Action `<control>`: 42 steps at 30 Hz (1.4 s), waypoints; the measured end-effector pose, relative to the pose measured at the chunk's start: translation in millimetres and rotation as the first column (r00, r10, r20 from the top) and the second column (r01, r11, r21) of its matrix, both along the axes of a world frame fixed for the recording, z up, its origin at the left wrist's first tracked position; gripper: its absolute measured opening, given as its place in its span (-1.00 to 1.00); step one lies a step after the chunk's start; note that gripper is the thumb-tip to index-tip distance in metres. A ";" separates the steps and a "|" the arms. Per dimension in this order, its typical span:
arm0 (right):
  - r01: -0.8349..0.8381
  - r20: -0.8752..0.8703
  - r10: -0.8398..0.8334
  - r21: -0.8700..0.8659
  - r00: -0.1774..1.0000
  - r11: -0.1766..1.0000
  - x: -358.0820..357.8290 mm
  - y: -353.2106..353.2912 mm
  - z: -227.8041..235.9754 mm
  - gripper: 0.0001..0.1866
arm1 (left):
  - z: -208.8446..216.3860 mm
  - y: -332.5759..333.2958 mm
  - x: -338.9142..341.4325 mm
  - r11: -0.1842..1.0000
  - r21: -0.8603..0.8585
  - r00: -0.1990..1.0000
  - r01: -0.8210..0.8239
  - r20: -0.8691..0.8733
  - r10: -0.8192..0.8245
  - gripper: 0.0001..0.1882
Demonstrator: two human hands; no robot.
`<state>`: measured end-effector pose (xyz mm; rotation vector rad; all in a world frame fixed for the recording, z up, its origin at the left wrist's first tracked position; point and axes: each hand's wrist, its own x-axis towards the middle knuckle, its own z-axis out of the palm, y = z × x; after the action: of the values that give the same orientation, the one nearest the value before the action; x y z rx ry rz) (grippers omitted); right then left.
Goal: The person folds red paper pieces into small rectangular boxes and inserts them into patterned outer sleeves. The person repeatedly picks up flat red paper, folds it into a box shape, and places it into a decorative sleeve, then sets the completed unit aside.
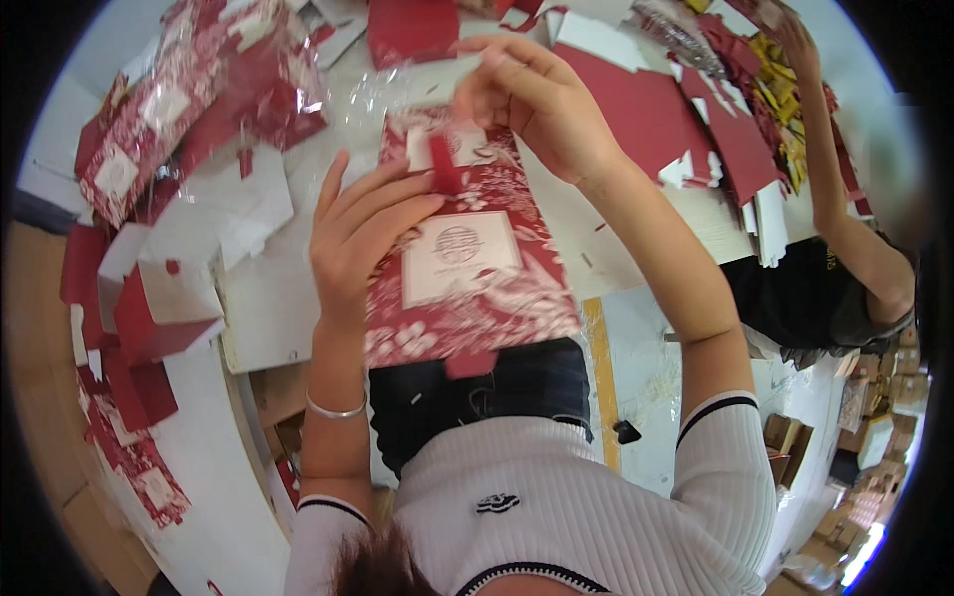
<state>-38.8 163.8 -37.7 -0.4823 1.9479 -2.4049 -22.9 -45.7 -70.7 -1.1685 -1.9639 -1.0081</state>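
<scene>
A red box (437,328) with a white floral pattern and pale square labels lies at the table's near edge, in front of my body. My left hand (363,233) rests on its left side, fingers stretched out and thumb apart. Beside those fingertips a narrow dark-red strip (444,164) stands out, blurred. Over the box's far end is my right hand (547,104), its fingers curled together and smeared at the tips; what they pinch, if anything, cannot be made out. Shiny clear film (363,104) lies by the far left corner. A red tab (470,364) pokes out at the near edge.
Film-wrapped floral packages (159,109) pile up at the far left, above open red-and-white boxes (169,308). Red card sheets (636,119) and gold packets (780,94) cover the far right. There, a co-worker's arm (830,179) reaches across the table.
</scene>
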 end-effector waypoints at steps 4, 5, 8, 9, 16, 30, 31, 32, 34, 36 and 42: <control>0.101 -0.262 -0.066 0.120 0.963 0.988 13.8 34.2 14.7 -0.13 | 15.0 -3.0 4.7 0.930 0.351 0.897 -0.107 0.438 -0.062 -0.87; 0.071 -0.330 0.040 0.317 0.943 0.946 28.6 34.3 17.1 -0.02 | 22.4 -5.2 7.6 0.899 0.413 0.855 -0.143 0.510 -0.098 -0.86; -0.085 -0.285 0.263 0.513 0.922 0.854 60.9 20.5 16.3 0.00 | 41.7 7.8 11.6 0.844 0.518 0.832 -0.136 0.522 -0.186 -0.80; -0.147 -0.245 0.292 0.477 0.924 0.866 66.6 19.9 15.2 -0.01 | 47.4 14.9 11.9 0.861 0.496 0.813 -0.110 0.543 -0.209 -0.78; -0.087 0.304 -0.036 0.381 0.952 0.920 72.1 44.0 16.4 -0.61 | 30.9 39.4 -17.5 0.909 0.404 0.646 -0.100 0.722 -0.250 -0.64; 0.559 -0.518 -0.500 0.825 0.695 -0.078 -15.6 240.9 18.3 -0.28 | 20.8 37.3 -2.9 0.926 0.375 0.562 -0.035 0.774 -0.293 -0.57; 0.530 -0.589 -0.434 0.807 0.682 -0.262 -4.4 231.2 14.3 -0.27 | 19.0 36.9 -1.5 0.921 0.389 0.548 -0.037 0.779 -0.307 -0.62; 0.494 -0.649 -0.359 0.752 0.671 -0.435 6.5 222.0 10.7 -0.26 | 18.1 37.2 0.4 0.924 0.381 0.534 -0.021 0.786 -0.312 -0.63; 0.488 -0.479 -0.430 0.867 0.765 -0.096 14.4 211.7 -5.1 -0.27 | 15.1 40.0 4.0 0.930 0.367 0.508 0.010 0.799 -0.321 -0.65; 0.490 -0.458 -0.393 0.871 0.798 -0.020 14.4 193.6 -17.6 -0.36 | 10.2 46.8 1.9 0.936 0.348 0.501 0.053 0.802 -0.326 -0.65; 0.655 -0.704 -0.374 0.706 0.604 -0.271 -35.2 150.7 -44.2 -0.56 | -2.6 122.2 -16.0 0.975 -0.192 0.854 0.108 0.520 0.008 -0.27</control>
<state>-74.1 314.5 -81.8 0.3912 3.7109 -0.1011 -38.8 76.5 -73.3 -1.1475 -2.5311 -1.2631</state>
